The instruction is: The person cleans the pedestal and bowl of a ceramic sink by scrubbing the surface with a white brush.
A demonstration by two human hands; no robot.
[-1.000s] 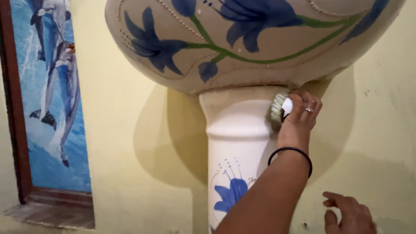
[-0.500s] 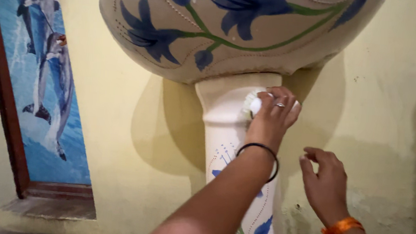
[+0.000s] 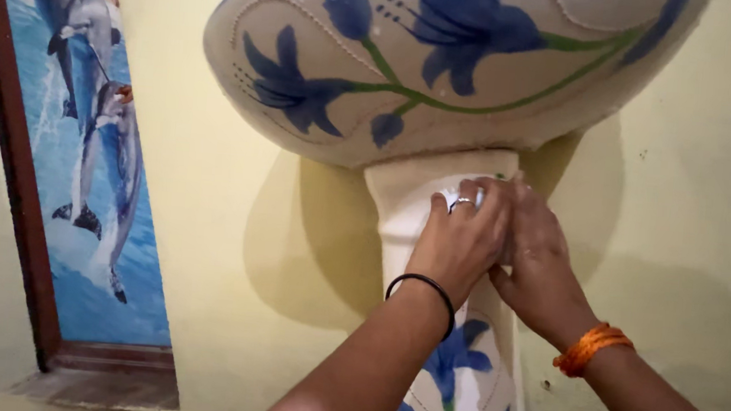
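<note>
A cream wash basin (image 3: pixel 445 73) painted with blue flowers and green stems hangs overhead on a matching pedestal (image 3: pixel 400 208). My left hand (image 3: pixel 463 239), with a ring and a black wrist band, presses on the top of the pedestal. It is closed on a small white scrub pad (image 3: pixel 477 195), of which only a sliver shows. My right hand (image 3: pixel 539 263), with an orange thread at the wrist, lies against the pedestal just right of the left hand and touches it. Its fingertips are hidden behind the left hand, and nothing shows in it.
A pale yellow wall (image 3: pixel 208 219) runs behind the basin. At the left is a panel with a dolphin picture (image 3: pixel 82 166) in a dark wooden frame (image 3: pixel 13 160), above a low sill (image 3: pixel 99 385). More blue flowers mark the lower pedestal (image 3: pixel 458 361).
My right hand rose from low at the right and came in against the pedestal beside my left hand. My left hand with the pad shifted slightly left on the pedestal top. The view moved closer.
</note>
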